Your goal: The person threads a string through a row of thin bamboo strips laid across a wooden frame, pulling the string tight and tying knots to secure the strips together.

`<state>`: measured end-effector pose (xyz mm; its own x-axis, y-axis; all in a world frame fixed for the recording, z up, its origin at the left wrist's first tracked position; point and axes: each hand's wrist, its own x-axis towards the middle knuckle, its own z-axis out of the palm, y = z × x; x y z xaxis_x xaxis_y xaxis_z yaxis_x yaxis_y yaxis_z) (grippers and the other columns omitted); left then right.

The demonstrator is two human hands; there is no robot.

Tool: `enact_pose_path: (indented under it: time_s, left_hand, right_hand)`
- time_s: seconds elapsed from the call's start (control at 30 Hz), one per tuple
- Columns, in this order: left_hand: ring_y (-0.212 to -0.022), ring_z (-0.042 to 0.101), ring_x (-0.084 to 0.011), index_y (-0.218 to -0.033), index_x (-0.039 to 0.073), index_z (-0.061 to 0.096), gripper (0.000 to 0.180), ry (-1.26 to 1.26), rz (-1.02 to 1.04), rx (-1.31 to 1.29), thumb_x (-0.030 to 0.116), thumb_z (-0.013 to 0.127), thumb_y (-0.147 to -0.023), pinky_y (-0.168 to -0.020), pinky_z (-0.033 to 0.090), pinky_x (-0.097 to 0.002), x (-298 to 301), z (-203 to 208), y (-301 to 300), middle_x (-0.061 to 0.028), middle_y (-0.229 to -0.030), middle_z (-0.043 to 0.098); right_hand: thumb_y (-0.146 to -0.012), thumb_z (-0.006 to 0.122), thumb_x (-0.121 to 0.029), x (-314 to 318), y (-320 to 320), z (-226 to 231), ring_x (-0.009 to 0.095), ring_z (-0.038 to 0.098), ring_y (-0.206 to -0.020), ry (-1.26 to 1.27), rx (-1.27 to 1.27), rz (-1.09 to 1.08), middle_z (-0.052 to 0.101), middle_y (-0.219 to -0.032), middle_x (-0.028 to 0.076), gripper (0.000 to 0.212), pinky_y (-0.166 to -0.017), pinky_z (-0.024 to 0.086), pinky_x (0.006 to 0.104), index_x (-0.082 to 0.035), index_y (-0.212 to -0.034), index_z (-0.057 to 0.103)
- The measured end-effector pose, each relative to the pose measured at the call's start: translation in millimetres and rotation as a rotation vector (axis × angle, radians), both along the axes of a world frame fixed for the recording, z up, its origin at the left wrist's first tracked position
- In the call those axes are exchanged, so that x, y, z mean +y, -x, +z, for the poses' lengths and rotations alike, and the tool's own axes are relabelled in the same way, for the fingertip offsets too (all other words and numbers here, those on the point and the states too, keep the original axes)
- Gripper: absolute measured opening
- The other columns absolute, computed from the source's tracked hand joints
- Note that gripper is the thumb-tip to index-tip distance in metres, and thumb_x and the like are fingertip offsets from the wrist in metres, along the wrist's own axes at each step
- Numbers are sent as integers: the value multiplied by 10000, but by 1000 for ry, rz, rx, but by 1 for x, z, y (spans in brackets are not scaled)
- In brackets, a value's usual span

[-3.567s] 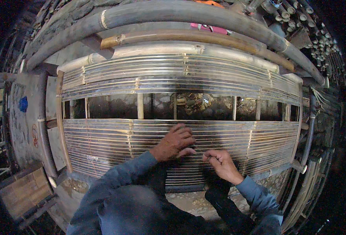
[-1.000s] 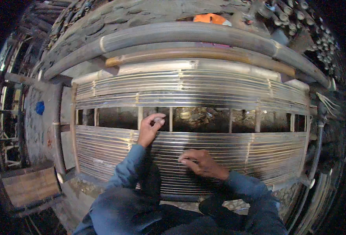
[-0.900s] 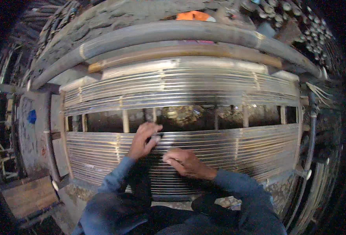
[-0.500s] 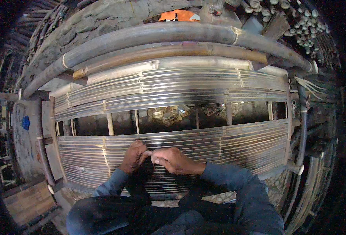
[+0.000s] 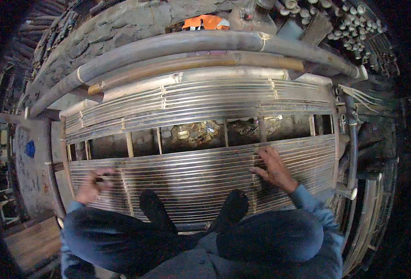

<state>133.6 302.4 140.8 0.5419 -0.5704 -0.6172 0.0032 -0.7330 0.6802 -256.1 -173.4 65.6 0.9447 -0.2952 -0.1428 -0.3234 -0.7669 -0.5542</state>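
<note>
We're seeing slats (image 5: 191, 169) spanning mid-frame; left hand (image 5: 93, 187) hanging half-open, blurred, left; right hand (image 5: 276, 172) reaching over slats, fingers parted, right of centre. We're judging: feet (image 5: 236, 204) bearing down could be cracking slats.

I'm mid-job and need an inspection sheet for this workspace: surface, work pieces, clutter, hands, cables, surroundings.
Surface: near slatted panel, dark-covered feet over its front part.
Work pieces: far slatted panel, parted from the near one, crossbars between.
Clutter: loose debris below, seen between the panels.
Left hand: over near panel's left part; blurred, grip unclear.
Right hand: at near panel's right part, fingers spread.
Cables: nothing seen.
Surroundings: thick bamboo pole; orange item beyond it; bamboo stack, upper right.
</note>
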Motion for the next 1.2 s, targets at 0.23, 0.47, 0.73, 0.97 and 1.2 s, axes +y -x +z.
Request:
enact_pose_path:
  time_s: [0.23,0.47,0.73,0.97,1.2]
  left_hand:
    - [-1201,591,-316,-1275,35,589,474,-204,-621,-569,142,778,-853,-1021,464,-411,-52,106,-107,-151,-1307,606]
    - [-1162,583,-399,-1245,108,653,406,-228,-700,-734,240,733,-870,-960,506,-477,-220,-30,10,-180,-1260,624]
    - [-1173,558,-381,-1129,84,696,306,122,-45,-889,115,712,-825,-978,428,-485,-247,-134,135,-170,-1210,641]
    - [-1017,642,-384,-1090,107,737,345,183,-246,-458,390,706,-895,-933,379,-537,-286,-186,172,-181,-1053,719]
    - [-860,651,-329,-855,142,798,208,69,-85,-458,346,755,-855,-951,326,-451,-303,-197,174,-134,-820,733]
  right_hand:
    - [-791,794,-104,65,1,-72,371,535,-1168,38,-253,-319,590,-1207,155,325,-976,446,462,-47,-1094,690]
    - [-789,743,-39,68,26,-71,331,602,-1084,-98,-278,-192,715,-1103,86,251,-969,461,452,-56,-1038,722]
    - [-885,651,-84,73,19,-47,364,584,-1104,-59,-362,-323,683,-1147,141,264,-979,457,464,-53,-1142,701]
    - [-934,600,-98,-26,6,-87,362,616,-998,-5,-356,-534,670,-1016,172,210,-908,479,441,-24,-1107,694]
    - [-899,625,-52,-19,6,-96,368,618,-965,1,-355,-471,671,-1004,179,192,-848,496,440,-12,-1069,704]
